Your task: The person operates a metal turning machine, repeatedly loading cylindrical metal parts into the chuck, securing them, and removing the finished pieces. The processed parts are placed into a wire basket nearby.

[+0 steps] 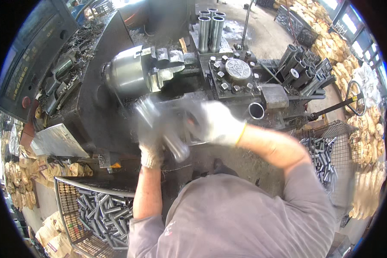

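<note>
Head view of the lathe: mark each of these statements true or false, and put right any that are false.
1. Both hands wear pale work gloves. True: left hand, right hand.
2. The lathe chuck clamps a long tube. False: no tube shows in it.
3. A wire basket of metal tubes sits at lower left. True.
4. The upright tubes behind the tool post lie flat. False: they stand on end.

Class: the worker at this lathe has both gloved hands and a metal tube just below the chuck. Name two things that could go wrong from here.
1. Both hands, left hand and right hand, wear loose fabric gloves close to the lathe chuck; if it spins, a glove could snag.
2. The metal tube is motion-blurred, so the grip looks unsettled; it might slip and drop.
</note>
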